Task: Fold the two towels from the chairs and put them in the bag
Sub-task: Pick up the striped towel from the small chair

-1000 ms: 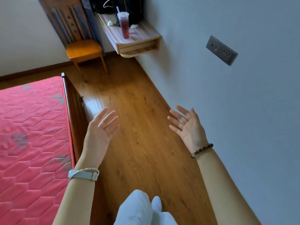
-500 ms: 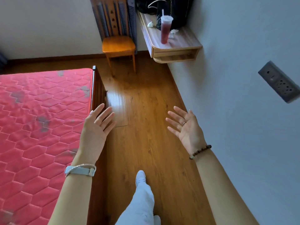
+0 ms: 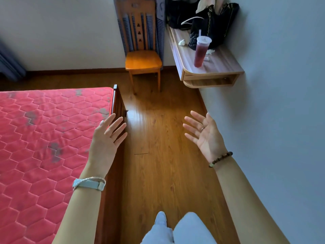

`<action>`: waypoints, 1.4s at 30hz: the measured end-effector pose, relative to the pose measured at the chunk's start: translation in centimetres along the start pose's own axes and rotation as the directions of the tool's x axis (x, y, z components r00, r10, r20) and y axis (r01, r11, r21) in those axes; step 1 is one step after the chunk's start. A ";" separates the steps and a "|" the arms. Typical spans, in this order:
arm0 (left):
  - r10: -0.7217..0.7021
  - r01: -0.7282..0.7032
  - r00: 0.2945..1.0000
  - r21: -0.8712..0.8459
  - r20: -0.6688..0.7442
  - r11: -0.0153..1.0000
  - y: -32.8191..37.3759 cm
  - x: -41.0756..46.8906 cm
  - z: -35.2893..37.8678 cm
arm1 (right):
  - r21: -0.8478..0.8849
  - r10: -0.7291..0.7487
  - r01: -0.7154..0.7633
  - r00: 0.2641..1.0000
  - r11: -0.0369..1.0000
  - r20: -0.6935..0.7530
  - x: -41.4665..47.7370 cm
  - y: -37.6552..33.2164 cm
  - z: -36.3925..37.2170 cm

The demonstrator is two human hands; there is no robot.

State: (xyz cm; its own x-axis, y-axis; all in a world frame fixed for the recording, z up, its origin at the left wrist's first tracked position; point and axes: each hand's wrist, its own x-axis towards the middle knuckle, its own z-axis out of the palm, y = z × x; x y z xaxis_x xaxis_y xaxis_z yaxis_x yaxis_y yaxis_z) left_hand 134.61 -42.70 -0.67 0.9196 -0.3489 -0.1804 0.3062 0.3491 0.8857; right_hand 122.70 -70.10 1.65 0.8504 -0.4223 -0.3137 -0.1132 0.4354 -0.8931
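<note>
A blue-grey striped towel (image 3: 161, 23) hangs over the backrest of an orange wooden chair (image 3: 143, 61) against the far wall. A black quilted bag (image 3: 211, 25) stands on a wall shelf (image 3: 219, 66) to the chair's right. My left hand (image 3: 107, 138) is raised with fingers spread over the bed's edge, holding nothing. My right hand (image 3: 205, 134) is raised palm up near the right wall, also with nothing in it. Both hands are well short of the chair. A second chair and towel are not in view.
A bed with a red quilted mattress (image 3: 44, 138) and wooden frame fills the left side. A plastic cup of red drink (image 3: 200, 51) with a straw stands on the shelf. Wooden floor (image 3: 158, 155) runs between bed and right wall toward the chair.
The view has swung right to left and moved closer to the chair, which now sits near the top centre. Both hands stay raised and open, holding nothing.
</note>
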 end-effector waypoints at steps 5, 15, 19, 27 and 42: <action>0.019 -0.019 1.000 -0.014 -0.020 1.000 0.5 5.1 0.3 | 0.012 0.021 -0.022 0.999 1.000 0.032 5.8 -1.5 1.3; 0.123 -0.121 0.979 0.022 -0.163 0.992 2.7 16.9 2.3 | -0.005 0.052 -0.052 0.983 0.999 0.173 21.0 -5.6 4.3; 0.151 -0.147 0.962 0.034 -0.226 0.989 4.9 21.8 4.2 | -0.027 0.062 -0.057 0.971 0.998 0.230 27.7 -8.9 6.5; 0.263 -0.275 0.886 0.024 -0.382 0.961 5.9 27.6 5.0 | -0.110 0.142 -0.112 0.937 0.988 0.320 38.2 -11.1 9.8; 0.262 -0.325 0.836 -0.051 -0.482 0.944 9.7 43.0 -3.7 | -0.209 0.162 -0.099 0.935 0.973 0.315 53.4 -11.1 21.5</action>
State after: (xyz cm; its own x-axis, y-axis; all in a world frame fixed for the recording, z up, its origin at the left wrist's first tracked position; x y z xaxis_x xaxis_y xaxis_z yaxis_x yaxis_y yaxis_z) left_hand 178.02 -51.04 -1.42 0.9678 0.2188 -0.1249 0.0026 0.4871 0.8734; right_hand 180.47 -80.39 1.79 0.9386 -0.0742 -0.3369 -0.3014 0.2989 -0.9054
